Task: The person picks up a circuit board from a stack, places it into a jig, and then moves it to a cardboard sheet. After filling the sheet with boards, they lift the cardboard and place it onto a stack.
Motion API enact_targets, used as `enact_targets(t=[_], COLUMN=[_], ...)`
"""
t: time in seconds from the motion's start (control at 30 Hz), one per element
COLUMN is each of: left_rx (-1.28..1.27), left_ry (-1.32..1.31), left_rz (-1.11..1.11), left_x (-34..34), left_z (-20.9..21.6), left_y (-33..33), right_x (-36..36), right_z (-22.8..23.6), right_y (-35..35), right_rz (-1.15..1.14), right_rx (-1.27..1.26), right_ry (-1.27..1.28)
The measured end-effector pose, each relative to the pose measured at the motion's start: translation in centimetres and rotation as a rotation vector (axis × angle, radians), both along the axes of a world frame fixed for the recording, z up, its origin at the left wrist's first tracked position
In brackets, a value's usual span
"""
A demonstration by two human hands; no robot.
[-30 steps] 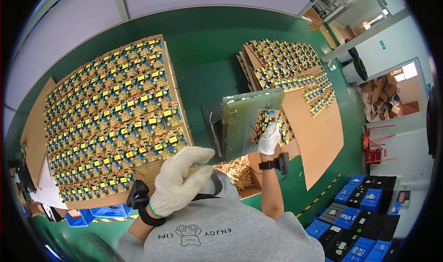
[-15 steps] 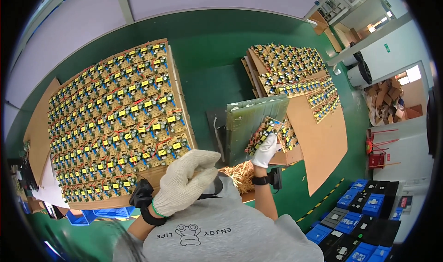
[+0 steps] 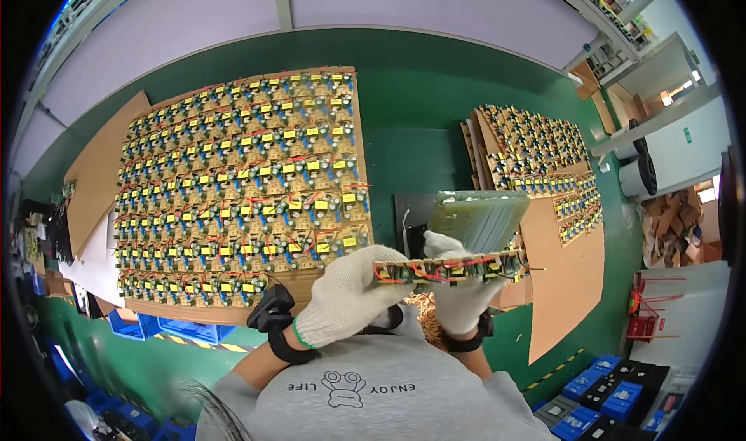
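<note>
A strip of joined circuit boards (image 3: 416, 271), with dark components and red wires, is held edge-on in front of my chest. My left hand (image 3: 348, 295), in a white knit glove, grips its left end. Behind and beneath the strip's right half, my gloved right hand (image 3: 465, 305) is closed on it, its fingers partly hidden. Just beyond the right hand stands a translucent green slab (image 3: 478, 217). To the left, rows of circuit boards (image 3: 233, 184) with yellow labels and blue parts cover a large cardboard sheet.
A second stack of circuit boards (image 3: 536, 142) lies on cardboard at the far right, with a bare cardboard sheet (image 3: 575, 274) nearer me. Blue and black crates (image 3: 594, 386) stand at lower right. Straw-coloured shredded material (image 3: 426, 307) shows below my hands.
My right hand has brought the circuit board strip leftward, away from the green slab. My left hand has closed on its other end. The whole view has shifted.
</note>
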State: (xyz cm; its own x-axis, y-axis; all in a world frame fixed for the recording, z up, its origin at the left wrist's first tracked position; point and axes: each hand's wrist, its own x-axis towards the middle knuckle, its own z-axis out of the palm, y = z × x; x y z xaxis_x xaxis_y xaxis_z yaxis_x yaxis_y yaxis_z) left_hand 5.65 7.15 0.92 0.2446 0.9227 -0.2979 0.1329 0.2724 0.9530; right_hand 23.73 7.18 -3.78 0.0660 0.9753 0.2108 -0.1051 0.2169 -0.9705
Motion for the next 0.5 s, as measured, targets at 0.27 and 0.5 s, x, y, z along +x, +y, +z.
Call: enact_targets(t=[0.27, 0.5], left_rx=[0.688, 0.65], left_ry=[0.523, 0.62], left_rz=[-0.236, -0.252], left_x=[-0.1, 0.3], left_z=[-0.1, -0.7], left_y=[0.1, 0.3], right_x=[7.1, 3.4], right_z=[6.9, 4.6], right_y=[4.5, 2.1], right_rz=[0.331, 0.348], right_rx=[-0.18, 0.31], right_ry=[-0.699, -1.371])
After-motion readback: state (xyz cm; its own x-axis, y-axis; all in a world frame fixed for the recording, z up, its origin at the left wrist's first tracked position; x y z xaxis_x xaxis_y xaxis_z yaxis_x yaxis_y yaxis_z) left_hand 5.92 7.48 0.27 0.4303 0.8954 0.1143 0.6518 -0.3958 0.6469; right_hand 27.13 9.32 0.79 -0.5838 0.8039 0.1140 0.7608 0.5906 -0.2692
